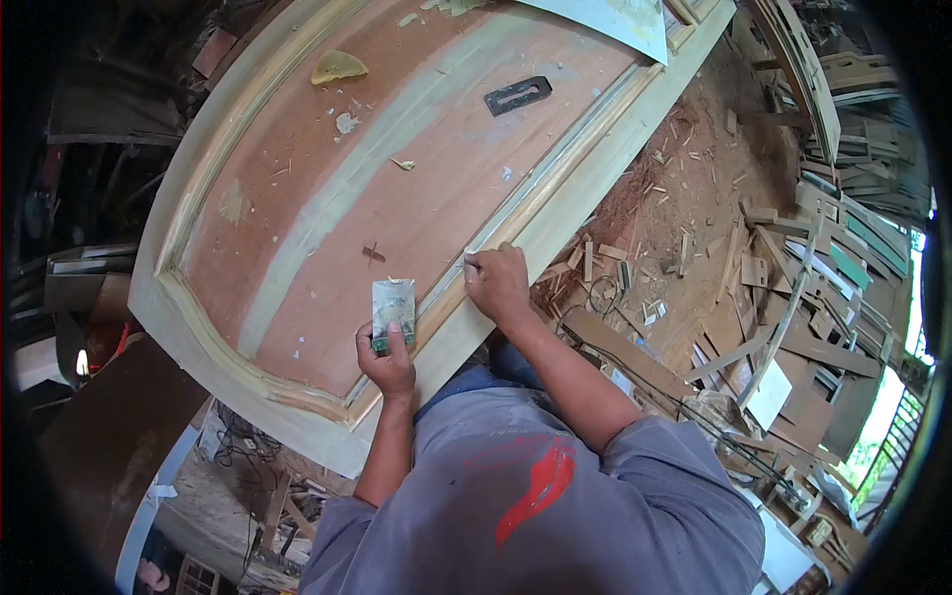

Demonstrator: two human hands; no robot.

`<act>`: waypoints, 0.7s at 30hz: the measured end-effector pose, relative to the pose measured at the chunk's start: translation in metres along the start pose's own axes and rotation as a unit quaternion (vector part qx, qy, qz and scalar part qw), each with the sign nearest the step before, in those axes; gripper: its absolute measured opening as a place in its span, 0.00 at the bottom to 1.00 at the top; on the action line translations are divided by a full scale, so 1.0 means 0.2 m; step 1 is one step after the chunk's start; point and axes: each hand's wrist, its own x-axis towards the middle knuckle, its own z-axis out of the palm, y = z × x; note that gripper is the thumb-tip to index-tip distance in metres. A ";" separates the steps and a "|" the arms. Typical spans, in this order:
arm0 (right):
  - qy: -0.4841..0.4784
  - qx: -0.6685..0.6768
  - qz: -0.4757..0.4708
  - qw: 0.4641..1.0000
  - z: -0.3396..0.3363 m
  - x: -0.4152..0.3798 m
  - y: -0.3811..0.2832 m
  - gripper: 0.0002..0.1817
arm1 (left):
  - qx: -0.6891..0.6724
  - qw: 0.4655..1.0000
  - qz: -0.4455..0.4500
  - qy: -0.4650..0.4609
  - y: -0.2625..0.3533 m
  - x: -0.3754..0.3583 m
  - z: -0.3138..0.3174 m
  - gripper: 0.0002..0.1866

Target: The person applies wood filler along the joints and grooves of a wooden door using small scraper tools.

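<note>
A large wooden panel (pixel 327 208) with a raised moulding (pixel 555 183) round its edge lies in front of me. In my left hand (pixel 389 362) is a small rectangular plate (pixel 394 302) with a green lower edge and pale smears, the thumb on its face. My right hand (pixel 498 285) is closed at the moulding on the near side, fingertips against the groove; whatever it may hold is hidden. A black slotted piece (pixel 518 95) and a yellowish lump (pixel 338 66) lie on the panel farther off.
A white sheet (pixel 635 22) rests over the panel's far corner. Wood scraps (pixel 595 260) and offcuts litter the floor at the right, with a long cable among them. A brown board (pixel 109 426) stands at the left. Part of another person (pixel 152 575) shows at the lower left.
</note>
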 end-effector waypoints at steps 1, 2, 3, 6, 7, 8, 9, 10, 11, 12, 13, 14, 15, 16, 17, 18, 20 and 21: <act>0.000 0.029 0.021 0.999 -0.01 0.00 0.01 0.08 | 0.004 1.000 -0.001 0.001 0.00 0.00 0.00 0.12; 0.020 0.016 0.050 0.998 -0.04 0.03 0.04 0.08 | 0.009 1.000 -0.003 0.002 -0.01 0.00 0.00 0.12; 0.040 0.002 0.079 0.996 -0.08 0.08 0.11 0.09 | 0.005 1.000 -0.005 0.003 -0.01 0.00 0.00 0.11; 0.085 -0.061 0.172 0.979 -0.24 0.31 0.30 0.10 | -0.002 1.000 -0.010 0.004 -0.03 -0.01 -0.01 0.11; 0.100 -0.070 0.164 0.979 -0.28 0.39 0.38 0.10 | -0.004 1.000 -0.008 0.004 -0.03 -0.02 -0.01 0.11; 0.116 -0.078 0.155 0.978 -0.31 0.46 0.44 0.10 | -0.005 1.000 -0.006 0.005 -0.04 -0.02 -0.01 0.11; 0.121 -0.093 0.150 0.977 -0.32 0.52 0.50 0.09 | -0.012 1.000 -0.011 0.003 -0.03 -0.02 -0.01 0.11; 0.126 -0.107 0.145 0.975 -0.32 0.57 0.55 0.09 | -0.019 1.000 -0.016 0.001 -0.02 -0.02 -0.01 0.11; 0.132 -0.121 0.139 0.974 -0.32 0.61 0.58 0.09 | -0.025 0.999 -0.021 0.000 -0.02 -0.02 -0.01 0.11; 0.137 -0.120 0.134 0.974 -0.32 0.63 0.61 0.09 | -0.025 0.999 -0.020 0.000 -0.02 -0.03 0.00 0.11; 0.142 -0.119 0.128 0.974 -0.31 0.64 0.63 0.09 | -0.026 0.999 -0.019 0.001 -0.02 -0.03 0.00 0.11; 0.148 -0.117 0.122 0.974 -0.31 0.65 0.63 0.09 | -0.026 1.000 -0.018 0.002 -0.03 -0.03 0.00 0.11; 0.147 -0.119 0.116 0.975 -0.30 0.66 0.63 0.09 | -0.023 1.000 -0.019 0.001 -0.04 -0.02 0.00 0.11; 0.146 -0.120 0.109 0.976 -0.30 0.67 0.63 0.08 | -0.021 1.000 -0.020 0.000 -0.04 -0.02 0.00 0.11; 0.145 -0.123 0.103 0.976 -0.30 0.67 0.63 0.08 | -0.019 1.000 -0.021 -0.001 -0.03 -0.02 0.00 0.11; 0.144 -0.117 0.094 0.978 -0.29 0.66 0.63 0.08 | -0.012 1.000 -0.017 0.001 -0.02 -0.02 0.00 0.11; 0.143 -0.105 0.075 0.981 -0.27 0.66 0.63 0.08 | 0.000 1.000 -0.008 0.005 0.00 -0.02 0.01 0.12; 0.144 -0.098 0.071 0.982 -0.26 0.65 0.63 0.07 | -0.005 1.000 -0.011 0.006 0.01 -0.02 0.01 0.12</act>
